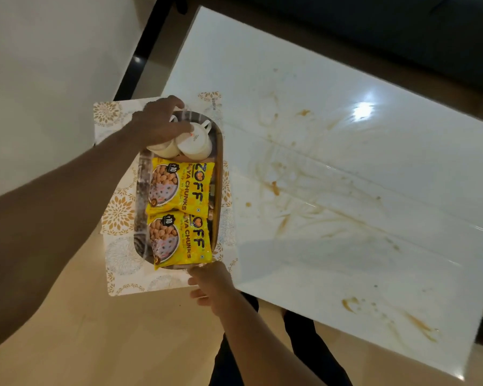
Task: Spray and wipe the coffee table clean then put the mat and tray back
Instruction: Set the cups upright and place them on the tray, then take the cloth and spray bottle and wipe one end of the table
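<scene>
Both hands hold the loaded tray and mat at the left end of the stained desk

The left hand (158, 122) curls over the far rim of the oval metal tray (140, 190), by two upturned white ceramic cups (194, 142); the right hand (211, 284) grips the near edge of the tray and the white rectangular mat with gold floral print (117, 210) beneath it. Two yellow soya chunk packets (179, 211) lie side by side in the tray, near of the cups. The mat juts past the left edge of the glossy white rectangular desk (360, 176), above the tan floor (95, 344). Brown smears and spots (275, 188) streak the desktop to the right, with more near its near right corner
</scene>
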